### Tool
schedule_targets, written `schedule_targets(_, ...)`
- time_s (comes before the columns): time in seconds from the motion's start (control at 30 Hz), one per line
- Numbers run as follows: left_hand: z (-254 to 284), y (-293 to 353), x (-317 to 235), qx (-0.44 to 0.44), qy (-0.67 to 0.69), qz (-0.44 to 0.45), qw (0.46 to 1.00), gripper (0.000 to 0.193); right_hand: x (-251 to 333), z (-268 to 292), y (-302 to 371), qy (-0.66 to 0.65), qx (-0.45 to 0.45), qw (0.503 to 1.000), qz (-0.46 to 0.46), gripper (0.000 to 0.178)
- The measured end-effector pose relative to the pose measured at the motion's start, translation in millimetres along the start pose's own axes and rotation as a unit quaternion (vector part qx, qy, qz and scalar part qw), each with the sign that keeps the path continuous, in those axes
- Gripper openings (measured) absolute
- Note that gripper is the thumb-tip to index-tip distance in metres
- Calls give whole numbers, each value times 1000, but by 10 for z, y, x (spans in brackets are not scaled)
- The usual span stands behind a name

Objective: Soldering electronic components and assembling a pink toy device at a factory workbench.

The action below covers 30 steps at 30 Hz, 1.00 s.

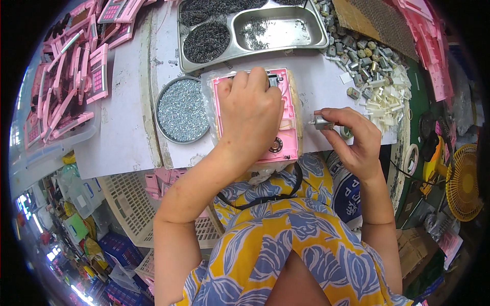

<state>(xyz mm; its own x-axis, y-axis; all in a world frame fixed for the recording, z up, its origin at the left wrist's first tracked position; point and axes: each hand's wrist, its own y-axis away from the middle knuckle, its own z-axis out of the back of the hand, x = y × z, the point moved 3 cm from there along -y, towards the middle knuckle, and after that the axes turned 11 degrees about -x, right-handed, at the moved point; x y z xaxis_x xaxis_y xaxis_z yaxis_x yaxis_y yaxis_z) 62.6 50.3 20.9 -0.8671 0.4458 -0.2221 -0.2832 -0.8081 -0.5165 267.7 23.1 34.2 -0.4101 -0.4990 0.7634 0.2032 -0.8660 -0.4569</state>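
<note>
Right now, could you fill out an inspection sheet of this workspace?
Surface: white-covered table with dark marks.
Things in hand: pink casing; small metal motor to its right.
Clutter: loose motors and white plastic parts heaped right; dark springs in a metal tray; pink housings piled left.
Hands: left hand on the casing; right hand pinching the motor.
Cables: dark cord near the yellow fan.
Surroundings: beige plastic crate at left.

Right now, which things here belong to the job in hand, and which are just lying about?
In the job:
- pink casing, under the left hand
- small metal motor, in the right hand
- probably the dark springs and silvery small parts

Apparently just lying about:
- yellow fan
- cardboard box
</note>
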Motion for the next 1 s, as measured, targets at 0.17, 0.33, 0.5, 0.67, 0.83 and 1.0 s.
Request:
schedule_targets(0.17, -57, -91, -117, 96, -58, -112, 987, 9, -9, -47, -60, 9, 19, 1000, 5, 33)
schedule_targets(0.33, 73, -54, -30, 107, 3, -118, 987, 12, -144, -87, -2, -38, -12, 997, -67, 32)
schedule_targets(0.5, 265, 418, 367, -56, 189, 96, 976, 12, -152, -348, -263, 45, 66, 997, 22, 29)
schedule_targets(0.67, 191, 573, 363, -106, 219, 155, 958, 10, -222, -546, -416, 140, 102, 981, 83, 28)
schedule_targets(0.83, 181, 537, 419, -95, 293, 219, 926, 9, -79, -620, -476, 210, 122, 968, 71, 23)
schedule_targets(1.0, 141, 402, 468, -77, 291, 213, 929, 10, 179, -689, -560, 331, 142, 922, 138, 22)
